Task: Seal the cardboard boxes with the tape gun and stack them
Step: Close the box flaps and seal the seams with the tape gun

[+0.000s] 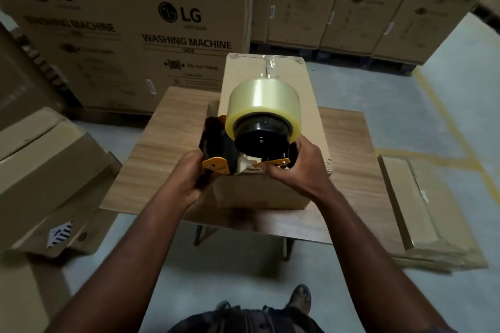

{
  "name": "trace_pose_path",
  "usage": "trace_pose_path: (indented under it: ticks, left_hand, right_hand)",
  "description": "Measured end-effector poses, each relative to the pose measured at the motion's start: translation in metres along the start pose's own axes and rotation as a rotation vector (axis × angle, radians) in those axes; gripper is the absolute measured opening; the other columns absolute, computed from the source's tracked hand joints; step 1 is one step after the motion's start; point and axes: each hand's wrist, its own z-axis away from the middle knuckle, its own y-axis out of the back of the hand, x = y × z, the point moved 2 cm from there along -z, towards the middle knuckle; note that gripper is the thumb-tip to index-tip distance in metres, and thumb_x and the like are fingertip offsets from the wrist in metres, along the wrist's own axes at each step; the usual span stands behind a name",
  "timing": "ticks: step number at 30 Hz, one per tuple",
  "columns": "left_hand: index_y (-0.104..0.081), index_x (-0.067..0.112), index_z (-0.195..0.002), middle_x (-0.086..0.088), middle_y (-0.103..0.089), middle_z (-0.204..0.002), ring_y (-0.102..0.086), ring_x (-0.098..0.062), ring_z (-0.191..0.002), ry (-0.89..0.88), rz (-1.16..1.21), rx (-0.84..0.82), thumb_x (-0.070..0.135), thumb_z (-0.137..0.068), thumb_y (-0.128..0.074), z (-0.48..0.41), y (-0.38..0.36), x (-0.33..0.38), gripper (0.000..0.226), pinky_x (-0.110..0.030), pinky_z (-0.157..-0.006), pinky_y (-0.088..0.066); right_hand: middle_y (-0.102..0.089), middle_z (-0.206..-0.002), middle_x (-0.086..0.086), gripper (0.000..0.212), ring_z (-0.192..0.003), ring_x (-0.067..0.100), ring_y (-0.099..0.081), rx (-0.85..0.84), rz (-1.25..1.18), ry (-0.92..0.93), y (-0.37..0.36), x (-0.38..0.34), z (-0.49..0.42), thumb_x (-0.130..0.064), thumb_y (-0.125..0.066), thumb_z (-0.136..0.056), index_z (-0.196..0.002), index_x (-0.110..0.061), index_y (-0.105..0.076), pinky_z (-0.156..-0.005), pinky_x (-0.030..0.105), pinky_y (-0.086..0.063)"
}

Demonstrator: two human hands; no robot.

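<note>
A tall cardboard box (286, 84) stands on a small wood-grain table (162, 143), with clear tape along its top seam at the far end. Above the box's near end I hold a black and orange tape gun (259, 143) carrying a large roll of clear tape (262, 105). My left hand (189, 178) grips the gun's left side near an orange plate. My right hand (295, 167) pinches the gun's right side by the other orange plate. The near part of the box top is hidden behind the gun.
Large LG washing machine cartons (130, 27) stand behind the table and along the back. Flat cardboard boxes lie on the floor at the left (43, 170) and at the right (422, 205). Yellow lines mark the grey floor at the right. My shoes (300, 297) are below the table.
</note>
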Motion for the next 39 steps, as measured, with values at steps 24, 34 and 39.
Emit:
trace_pose_path:
  ticks: [24, 34, 39]
  left_hand:
    - [-0.073, 0.016, -0.095, 0.000, -0.075, -0.071, -0.071, -0.012, -0.060, -0.369, -0.436, 0.267, 0.019, -0.101, -0.059, -0.017, 0.053, -0.030, 0.015, -0.023, -0.054, -0.058]
    - [-0.061, 0.025, -0.099, -0.002, -0.066, -0.072, -0.058, -0.011, -0.052, -0.141, -0.294, 0.203, 0.025, -0.105, -0.051, -0.043, 0.045, -0.061, 0.011, -0.023, -0.045, -0.044]
    - [-0.055, 0.012, -0.102, -0.004, -0.050, -0.070, -0.044, -0.012, -0.051, 0.137, -0.223, 0.164, 0.041, -0.106, -0.043, -0.048, 0.047, -0.087, 0.032, -0.022, -0.042, -0.032]
  right_hand:
    - [-0.054, -0.064, -0.012, 0.045, -0.060, 0.003, -0.053, -0.259, 0.279, 0.098, 0.016, 0.019, -0.031, -0.040, -0.092, -0.068, -0.076, -0.033, -0.048, -0.051, 0.019, -0.031]
    - [-0.056, -0.064, -0.011, 0.047, -0.058, 0.007, -0.054, -0.303, 0.434, 0.067, 0.009, 0.024, -0.035, -0.066, -0.073, -0.065, -0.083, -0.031, -0.047, -0.051, 0.027, -0.031]
    - [-0.050, -0.061, -0.009, 0.060, -0.055, 0.012, -0.050, -0.273, 0.480, 0.078, 0.007, 0.024, -0.030, -0.076, -0.061, -0.060, -0.084, -0.022, -0.046, -0.049, 0.029, -0.029]
